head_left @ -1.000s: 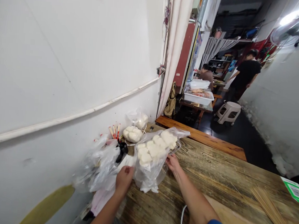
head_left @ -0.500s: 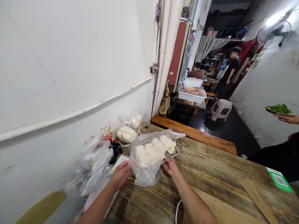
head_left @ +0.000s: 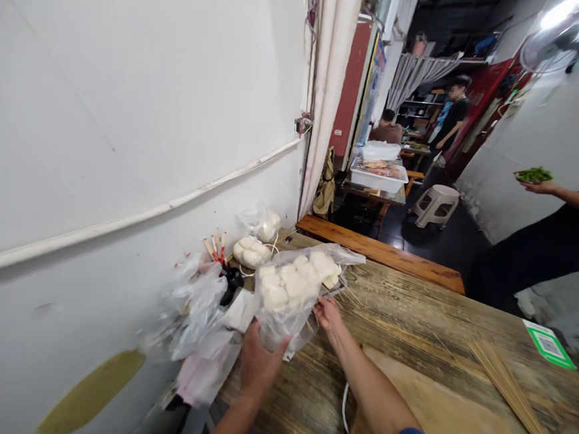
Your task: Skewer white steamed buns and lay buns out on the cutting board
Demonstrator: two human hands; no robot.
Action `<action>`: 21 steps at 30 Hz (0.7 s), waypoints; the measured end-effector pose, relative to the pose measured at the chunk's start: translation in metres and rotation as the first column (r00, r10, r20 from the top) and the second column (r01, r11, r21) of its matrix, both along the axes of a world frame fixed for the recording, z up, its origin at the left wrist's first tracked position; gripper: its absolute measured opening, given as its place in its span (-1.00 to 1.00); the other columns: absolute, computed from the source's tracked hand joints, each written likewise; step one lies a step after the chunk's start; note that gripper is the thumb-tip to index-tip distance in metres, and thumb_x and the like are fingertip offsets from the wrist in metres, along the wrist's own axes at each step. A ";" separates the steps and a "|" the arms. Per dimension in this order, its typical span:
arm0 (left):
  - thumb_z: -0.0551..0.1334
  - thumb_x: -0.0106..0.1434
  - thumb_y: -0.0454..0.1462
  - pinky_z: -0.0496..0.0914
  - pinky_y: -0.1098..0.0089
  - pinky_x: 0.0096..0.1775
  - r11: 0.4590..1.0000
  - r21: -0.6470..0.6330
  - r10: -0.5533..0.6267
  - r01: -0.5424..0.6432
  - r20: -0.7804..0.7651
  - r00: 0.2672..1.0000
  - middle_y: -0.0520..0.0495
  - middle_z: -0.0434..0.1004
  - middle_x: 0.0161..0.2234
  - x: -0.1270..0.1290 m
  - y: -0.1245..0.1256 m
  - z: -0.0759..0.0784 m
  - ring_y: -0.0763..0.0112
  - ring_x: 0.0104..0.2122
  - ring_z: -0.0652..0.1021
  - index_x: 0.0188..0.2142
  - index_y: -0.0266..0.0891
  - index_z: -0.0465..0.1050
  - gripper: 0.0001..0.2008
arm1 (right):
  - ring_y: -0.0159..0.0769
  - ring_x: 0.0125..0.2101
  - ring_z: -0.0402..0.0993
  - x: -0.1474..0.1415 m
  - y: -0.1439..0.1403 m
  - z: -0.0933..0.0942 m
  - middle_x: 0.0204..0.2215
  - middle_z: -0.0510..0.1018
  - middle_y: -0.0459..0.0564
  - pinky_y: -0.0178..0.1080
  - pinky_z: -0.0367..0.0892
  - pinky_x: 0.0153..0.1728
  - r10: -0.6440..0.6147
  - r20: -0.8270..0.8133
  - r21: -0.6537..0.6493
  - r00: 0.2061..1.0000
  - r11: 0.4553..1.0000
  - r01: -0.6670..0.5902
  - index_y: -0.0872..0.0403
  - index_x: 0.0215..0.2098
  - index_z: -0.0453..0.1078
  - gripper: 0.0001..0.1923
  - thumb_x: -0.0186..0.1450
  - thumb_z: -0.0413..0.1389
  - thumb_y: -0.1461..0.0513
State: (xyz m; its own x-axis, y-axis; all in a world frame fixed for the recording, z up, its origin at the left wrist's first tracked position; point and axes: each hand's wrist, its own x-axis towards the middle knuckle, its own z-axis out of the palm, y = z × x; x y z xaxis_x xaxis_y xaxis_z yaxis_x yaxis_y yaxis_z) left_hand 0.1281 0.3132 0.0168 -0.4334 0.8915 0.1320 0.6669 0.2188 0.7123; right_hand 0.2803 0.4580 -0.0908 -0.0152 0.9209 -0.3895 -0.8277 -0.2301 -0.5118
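Note:
A clear plastic bag of white buns [head_left: 294,281] lies on the wooden table [head_left: 410,333] near the wall. My left hand [head_left: 258,363] grips the bag's near bottom end. At its right side my right hand [head_left: 329,316] pinches the plastic, beside thin skewers under the bag. Two smaller bags of white buns [head_left: 251,251] lie behind it, against the wall.
Crumpled empty plastic bags [head_left: 189,309] and red-tipped sticks [head_left: 216,246] sit by the wall. A bundle of bamboo skewers [head_left: 516,395] and a green QR card [head_left: 550,344] lie at right. A person in black [head_left: 543,243] holding a plate of greens [head_left: 533,175] stands beyond the table.
My left hand has moved right and closed on the bag's bottom end. The person with the plate of greens has stepped further into view at right.

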 end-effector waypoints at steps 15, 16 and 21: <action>0.26 -0.02 -0.26 0.21 0.11 0.05 0.968 0.126 -0.198 0.219 -0.159 0.967 -0.26 0.23 -0.02 0.039 -0.045 -0.029 0.11 0.02 0.28 -0.07 -0.33 0.28 -0.52 | -0.39 -0.53 0.41 0.029 -0.058 -0.006 -0.57 0.45 -0.18 -0.32 0.36 -0.43 -0.105 0.031 -0.045 0.994 0.993 0.106 0.04 -0.54 0.11 -0.63 -0.14 0.26 0.30; 0.20 0.02 -0.32 0.25 0.15 0.01 0.961 0.131 -0.220 0.243 -0.166 0.961 -0.23 0.26 -0.08 0.040 -0.042 -0.030 0.17 -0.03 0.32 -0.12 -0.33 0.31 -0.62 | -0.38 -0.52 0.42 0.025 -0.059 -0.007 -0.57 0.45 -0.18 -0.31 0.36 -0.41 -0.111 0.031 -0.045 0.993 0.993 0.112 0.04 -0.54 0.10 -0.63 -0.15 0.26 0.30; 0.03 0.14 -0.37 0.32 0.27 -0.08 0.916 0.195 -0.335 0.350 -0.106 0.936 -0.17 0.31 -0.19 0.022 -0.040 -0.028 0.32 -0.16 0.38 -0.37 -0.29 0.36 -0.86 | -0.36 -0.55 0.41 0.013 -0.051 -0.012 -0.59 0.44 -0.18 -0.28 0.37 -0.43 -0.148 0.057 -0.041 0.987 0.988 0.151 0.03 -0.54 0.09 -0.64 -0.14 0.23 0.29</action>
State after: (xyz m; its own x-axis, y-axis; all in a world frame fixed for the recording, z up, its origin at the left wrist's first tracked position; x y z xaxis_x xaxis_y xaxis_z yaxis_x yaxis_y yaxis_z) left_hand 0.1500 0.2735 -0.0116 -0.0899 0.9329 0.3487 0.7236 -0.1794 0.6665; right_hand 0.2931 0.4067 -0.1033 0.1433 0.8927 -0.4273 -0.8260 -0.1300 -0.5484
